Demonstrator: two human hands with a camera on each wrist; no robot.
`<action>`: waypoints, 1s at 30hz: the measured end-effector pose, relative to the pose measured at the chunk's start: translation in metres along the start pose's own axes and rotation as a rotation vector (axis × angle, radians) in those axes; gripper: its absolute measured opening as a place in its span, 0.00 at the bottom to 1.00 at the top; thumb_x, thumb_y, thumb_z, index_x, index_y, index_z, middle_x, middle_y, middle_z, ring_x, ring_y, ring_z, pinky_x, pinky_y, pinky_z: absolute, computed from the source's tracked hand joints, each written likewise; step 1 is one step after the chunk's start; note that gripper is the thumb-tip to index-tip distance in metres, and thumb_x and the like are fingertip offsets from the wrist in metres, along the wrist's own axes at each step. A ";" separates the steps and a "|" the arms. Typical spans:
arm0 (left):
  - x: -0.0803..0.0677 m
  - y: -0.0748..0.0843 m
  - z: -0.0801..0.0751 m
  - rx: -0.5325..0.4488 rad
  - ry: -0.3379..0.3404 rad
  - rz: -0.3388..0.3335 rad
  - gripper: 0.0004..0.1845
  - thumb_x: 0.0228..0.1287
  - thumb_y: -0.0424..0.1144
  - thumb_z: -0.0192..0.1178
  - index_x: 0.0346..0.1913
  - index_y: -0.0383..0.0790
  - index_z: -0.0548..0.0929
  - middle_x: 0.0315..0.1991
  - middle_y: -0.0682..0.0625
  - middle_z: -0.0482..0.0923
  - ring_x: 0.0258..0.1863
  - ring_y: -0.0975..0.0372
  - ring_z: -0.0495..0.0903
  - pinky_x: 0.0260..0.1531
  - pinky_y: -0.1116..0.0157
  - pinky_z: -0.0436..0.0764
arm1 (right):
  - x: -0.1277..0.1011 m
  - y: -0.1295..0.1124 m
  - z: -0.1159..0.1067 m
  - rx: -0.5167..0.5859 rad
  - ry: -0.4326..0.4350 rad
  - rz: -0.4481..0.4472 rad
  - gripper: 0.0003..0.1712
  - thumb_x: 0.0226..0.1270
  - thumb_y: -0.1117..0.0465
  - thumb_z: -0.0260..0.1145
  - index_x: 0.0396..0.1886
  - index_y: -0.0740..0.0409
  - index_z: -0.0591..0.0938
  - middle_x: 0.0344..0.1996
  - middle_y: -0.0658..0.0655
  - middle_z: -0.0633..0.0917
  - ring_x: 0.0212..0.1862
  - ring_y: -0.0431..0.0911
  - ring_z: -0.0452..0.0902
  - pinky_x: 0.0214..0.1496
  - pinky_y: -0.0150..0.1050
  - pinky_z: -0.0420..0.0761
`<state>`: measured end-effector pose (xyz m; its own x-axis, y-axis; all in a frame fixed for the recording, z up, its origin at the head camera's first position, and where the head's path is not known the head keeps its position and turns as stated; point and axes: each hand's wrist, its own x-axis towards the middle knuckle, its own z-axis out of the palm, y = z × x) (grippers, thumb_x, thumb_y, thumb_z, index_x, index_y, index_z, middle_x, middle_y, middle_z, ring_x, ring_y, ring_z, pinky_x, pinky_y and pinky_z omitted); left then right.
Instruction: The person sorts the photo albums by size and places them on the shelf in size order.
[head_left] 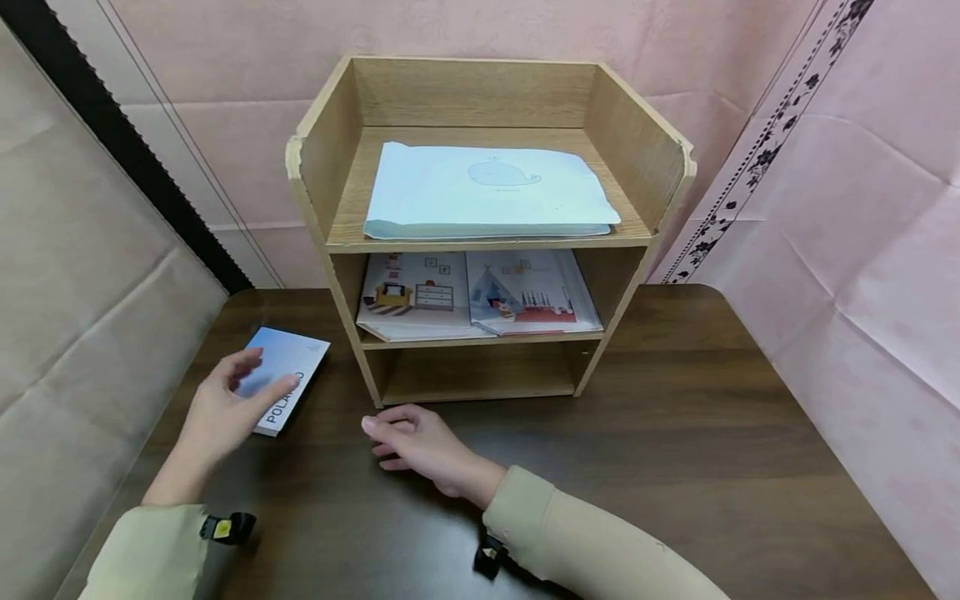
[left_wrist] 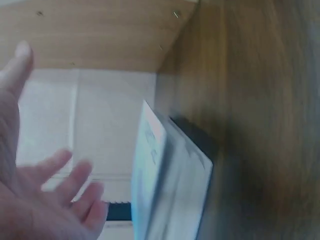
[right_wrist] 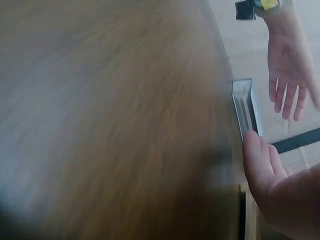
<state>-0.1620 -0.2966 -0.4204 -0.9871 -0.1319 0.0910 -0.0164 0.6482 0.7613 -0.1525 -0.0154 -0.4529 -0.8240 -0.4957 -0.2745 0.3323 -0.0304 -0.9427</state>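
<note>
I see a dark wooden table (head_left: 675,433) with a small wooden shelf unit (head_left: 487,225) at its back. My left hand (head_left: 225,408) hovers, fingers spread and relaxed, just over a blue booklet (head_left: 288,367) lying flat left of the shelf (holding nothing). My right hand (head_left: 420,442) rests loosely open on the table, before the shelf's bottom tier.

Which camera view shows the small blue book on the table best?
The head view: the small blue book lies flat, cover and lettering readable, under the left hand. Both wrist views show it only blurred and edge-on.
</note>
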 end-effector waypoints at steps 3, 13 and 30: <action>0.006 -0.010 -0.001 0.029 0.104 -0.075 0.45 0.62 0.61 0.60 0.71 0.31 0.61 0.66 0.29 0.61 0.64 0.37 0.60 0.59 0.38 0.62 | 0.008 0.005 0.011 0.012 -0.014 -0.006 0.29 0.64 0.46 0.68 0.57 0.59 0.74 0.46 0.57 0.84 0.49 0.53 0.81 0.48 0.43 0.82; 0.023 -0.043 0.002 0.299 -0.001 -0.188 0.57 0.61 0.66 0.56 0.71 0.20 0.47 0.65 0.19 0.52 0.60 0.26 0.56 0.52 0.31 0.59 | 0.025 0.015 0.030 0.020 -0.016 -0.016 0.32 0.65 0.49 0.68 0.60 0.63 0.71 0.44 0.54 0.83 0.47 0.52 0.82 0.48 0.43 0.81; 0.013 -0.026 0.000 0.521 -0.241 -0.250 0.73 0.40 0.75 0.66 0.64 0.10 0.49 0.55 0.13 0.53 0.52 0.25 0.57 0.48 0.32 0.65 | 0.037 0.016 0.035 0.133 -0.032 0.063 0.38 0.62 0.52 0.71 0.63 0.69 0.68 0.50 0.59 0.79 0.54 0.51 0.78 0.52 0.43 0.80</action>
<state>-0.1746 -0.3152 -0.4392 -0.9504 -0.1936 -0.2434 -0.2675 0.9081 0.3222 -0.1617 -0.0650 -0.4711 -0.7854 -0.5273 -0.3242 0.4425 -0.1120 -0.8898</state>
